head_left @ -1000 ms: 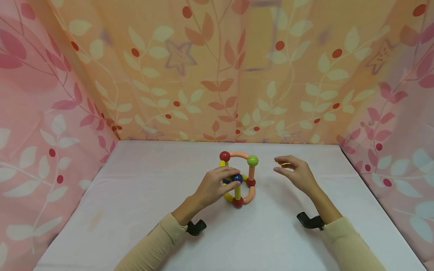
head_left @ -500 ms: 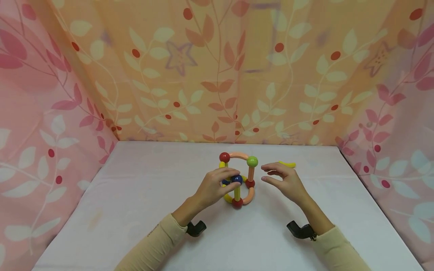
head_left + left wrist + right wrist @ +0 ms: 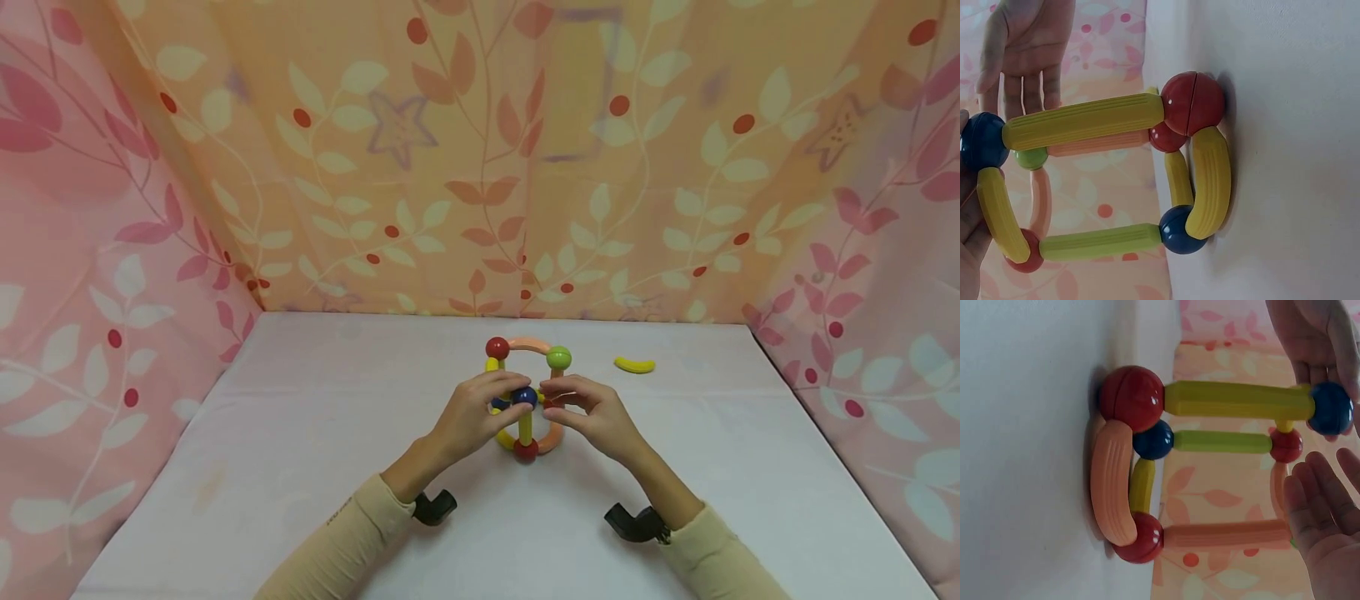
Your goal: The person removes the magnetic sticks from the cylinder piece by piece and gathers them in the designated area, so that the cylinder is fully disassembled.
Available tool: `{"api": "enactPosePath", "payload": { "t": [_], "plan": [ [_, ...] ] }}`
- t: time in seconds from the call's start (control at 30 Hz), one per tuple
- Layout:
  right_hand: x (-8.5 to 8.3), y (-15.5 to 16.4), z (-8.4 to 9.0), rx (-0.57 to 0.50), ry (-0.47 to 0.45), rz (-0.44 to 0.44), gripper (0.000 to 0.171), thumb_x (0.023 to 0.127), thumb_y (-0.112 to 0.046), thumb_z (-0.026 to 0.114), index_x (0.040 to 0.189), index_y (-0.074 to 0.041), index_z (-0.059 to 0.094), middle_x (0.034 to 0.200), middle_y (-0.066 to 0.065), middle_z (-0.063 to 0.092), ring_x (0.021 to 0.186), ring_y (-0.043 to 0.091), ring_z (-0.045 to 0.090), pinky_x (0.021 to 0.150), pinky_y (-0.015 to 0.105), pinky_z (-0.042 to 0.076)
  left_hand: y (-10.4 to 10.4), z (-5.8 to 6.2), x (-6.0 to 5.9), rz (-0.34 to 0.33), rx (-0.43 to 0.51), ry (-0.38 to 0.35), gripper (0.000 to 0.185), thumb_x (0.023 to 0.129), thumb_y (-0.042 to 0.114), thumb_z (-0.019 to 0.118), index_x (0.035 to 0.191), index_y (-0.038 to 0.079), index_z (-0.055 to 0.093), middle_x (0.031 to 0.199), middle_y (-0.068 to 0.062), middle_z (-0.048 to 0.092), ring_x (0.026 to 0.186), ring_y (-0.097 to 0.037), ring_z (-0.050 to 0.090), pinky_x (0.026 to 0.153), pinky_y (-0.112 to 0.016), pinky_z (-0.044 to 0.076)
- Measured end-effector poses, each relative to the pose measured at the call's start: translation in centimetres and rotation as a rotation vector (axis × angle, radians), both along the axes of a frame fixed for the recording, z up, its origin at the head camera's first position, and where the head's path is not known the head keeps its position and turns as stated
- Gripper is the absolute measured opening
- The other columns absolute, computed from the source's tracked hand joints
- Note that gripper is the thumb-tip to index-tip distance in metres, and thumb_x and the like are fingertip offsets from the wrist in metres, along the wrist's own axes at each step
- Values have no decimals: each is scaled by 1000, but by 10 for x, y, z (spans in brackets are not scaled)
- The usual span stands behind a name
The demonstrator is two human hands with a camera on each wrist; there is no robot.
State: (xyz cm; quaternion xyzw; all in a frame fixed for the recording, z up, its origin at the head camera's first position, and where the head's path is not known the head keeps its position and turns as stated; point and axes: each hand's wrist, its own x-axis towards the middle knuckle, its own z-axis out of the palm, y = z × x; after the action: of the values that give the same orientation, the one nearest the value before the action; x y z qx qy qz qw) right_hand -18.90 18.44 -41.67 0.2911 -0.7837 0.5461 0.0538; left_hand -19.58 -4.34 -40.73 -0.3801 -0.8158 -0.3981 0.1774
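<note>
A frame of magnetic building sticks and balls stands on the table, with a ring of curved sticks at its base. At its near top corner a blue ball caps an upright yellow stick. My left hand holds that blue ball between thumb and fingers. My right hand hovers just right of it, fingers loosely extended with nothing in them. Behind are a red ball and a green ball, joined by a curved orange stick. In the right wrist view, an upright orange stick passes behind my right fingertips.
A loose curved yellow stick lies on the white table, right of the frame. Floral cloth hangs behind the table and along both sides. A black wrist camera sits at my right cuff, another at my left.
My right hand has let go of the curved yellow stick on the table and moved left to beside the blue ball. My left hand has kept its hold on the ball.
</note>
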Motion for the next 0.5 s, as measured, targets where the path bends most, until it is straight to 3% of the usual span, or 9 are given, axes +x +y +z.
{"api": "enactPosePath", "payload": {
  "t": [0.1, 0.3, 0.4, 0.5],
  "plan": [
    [0, -5, -3, 3, -7, 1, 36, 86, -3, 71, 121, 2, 63, 117, 20, 66, 101, 30, 67, 91, 33, 56, -2, -1, -1, 8, 6, 3, 37, 83, 17, 77, 117, 3, 69, 114, -8, 71, 104, -20, 67, 87, -27, 56],
    [-3, -14, -7, 5, -41, -1, 40, 87, -7, 71, 125, -1, 62, 120, 18, 66, 101, 15, 68, 90, 41, 56, -8, -1, -2, 47, 27, 2, 36, 83, 17, 77, 116, 4, 70, 114, -8, 72, 104, -19, 67, 87, -28, 57],
    [-3, -17, -7, -4, -66, 4, 42, 88, -8, 71, 127, 0, 60, 121, 19, 66, 101, 19, 68, 91, 43, 55, -12, -2, -3, 64, 46, 3, 35, 83, 17, 77, 116, 5, 70, 114, -7, 72, 104, -19, 67, 89, -30, 56],
    [-3, -21, -7, -11, -88, 11, 44, 88, -9, 71, 129, 1, 59, 121, 19, 65, 101, 22, 67, 91, 36, 56, -17, -3, -3, 80, 61, 4, 35, 82, 16, 78, 115, 5, 71, 113, -8, 72, 104, -20, 67, 91, -33, 56]
  ]
}}
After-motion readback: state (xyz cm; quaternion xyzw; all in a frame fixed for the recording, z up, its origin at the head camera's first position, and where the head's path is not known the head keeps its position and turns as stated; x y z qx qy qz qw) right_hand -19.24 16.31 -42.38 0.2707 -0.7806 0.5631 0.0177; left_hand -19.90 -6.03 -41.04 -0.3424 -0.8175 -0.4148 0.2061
